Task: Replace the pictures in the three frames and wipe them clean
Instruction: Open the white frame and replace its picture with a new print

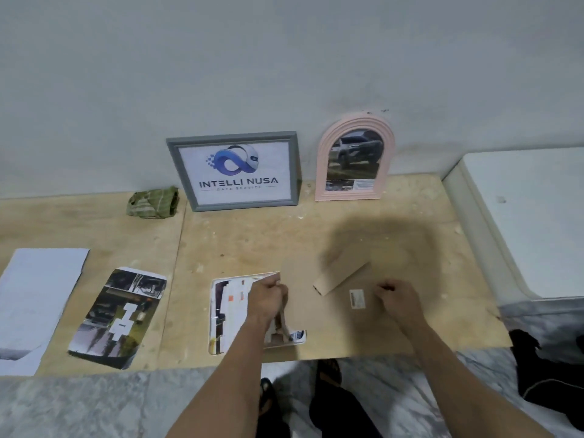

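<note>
A: Left hand (pixel 268 297) – fingers pinched on the left edge of the brown backing board (pixel 319 314). Right hand (pixel 396 300) curled at the board's right side; actual grip, cannot tell.

B: Under the board?

A: White frame (pixel 215 311) lying flat, print showing just left of the left fingers. Board's stand flap (pixel 341 276) sticks up between both hands.

B: Surroundings?

A: Grey frame (pixel 235 170) and pink arched frame (pixel 354 159) lean on the wall, well beyond the fingertips. Green cloth (pixel 151 202), loose photo (pixel 118 317), white sheet (pixel 34 298) lie off left.
</note>
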Motion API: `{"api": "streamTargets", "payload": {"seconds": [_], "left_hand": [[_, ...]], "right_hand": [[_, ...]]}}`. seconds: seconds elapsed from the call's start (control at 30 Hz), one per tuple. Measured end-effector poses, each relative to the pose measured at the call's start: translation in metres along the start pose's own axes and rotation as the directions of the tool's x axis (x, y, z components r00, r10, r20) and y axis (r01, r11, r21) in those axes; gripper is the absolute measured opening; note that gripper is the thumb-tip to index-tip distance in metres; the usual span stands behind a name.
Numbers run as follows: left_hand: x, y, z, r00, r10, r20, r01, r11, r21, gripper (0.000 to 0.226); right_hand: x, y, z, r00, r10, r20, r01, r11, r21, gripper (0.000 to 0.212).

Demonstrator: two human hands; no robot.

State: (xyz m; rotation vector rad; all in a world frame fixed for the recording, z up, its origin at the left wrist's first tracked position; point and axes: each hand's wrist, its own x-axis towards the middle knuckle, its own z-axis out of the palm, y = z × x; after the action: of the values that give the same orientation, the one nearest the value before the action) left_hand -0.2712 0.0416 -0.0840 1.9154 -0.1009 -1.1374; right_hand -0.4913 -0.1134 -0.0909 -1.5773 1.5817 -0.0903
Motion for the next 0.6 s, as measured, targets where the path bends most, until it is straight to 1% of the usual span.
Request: {"api": "streamTargets", "payload": {"seconds": [0.07,0.17,0.27,0.33,0.43,0.53,0.6], "left_hand": [[0.008,-0.003,0.030,0.999,-0.011,0.039,0.008,0.998,0.060,0.026],[0.022,-0.016,0.072,1.000,0.010,0.023,-0.014,0.983,0.186,0.022],[0.004,-0.005,0.099,0.999,0.029,0.017,-0.033,0.949,0.314,0.006],[-0.001,-0.004,0.112,1.000,0.023,0.019,-0.028,0.941,0.338,0.014],[0.002,-0.008,0.121,1.000,-0.005,0.006,0.002,0.935,0.354,0.012],[0.005,-0.003,0.121,0.999,-0.031,0.009,0.025,0.919,0.393,0.016],[0.003,0.003,0.113,0.999,-0.038,-0.005,0.037,0.907,0.420,0.023]], "right_hand": [[0.009,0.018,-0.026,0.998,0.011,-0.064,-0.011,1.000,0.003,0.010],[0.018,0.045,-0.052,0.990,0.063,-0.124,-0.062,0.998,0.014,0.016],[0.020,0.064,-0.063,0.980,0.121,-0.160,-0.123,0.992,-0.002,0.018],[0.020,0.073,-0.066,0.971,0.149,-0.187,-0.153,0.988,-0.008,0.020],[0.021,0.081,-0.064,0.961,0.182,-0.209,-0.185,0.983,0.002,0.024],[0.022,0.080,-0.062,0.949,0.211,-0.236,-0.218,0.976,-0.001,0.028],[0.021,0.069,-0.058,0.942,0.188,-0.277,-0.203,0.979,-0.024,0.036]]}}
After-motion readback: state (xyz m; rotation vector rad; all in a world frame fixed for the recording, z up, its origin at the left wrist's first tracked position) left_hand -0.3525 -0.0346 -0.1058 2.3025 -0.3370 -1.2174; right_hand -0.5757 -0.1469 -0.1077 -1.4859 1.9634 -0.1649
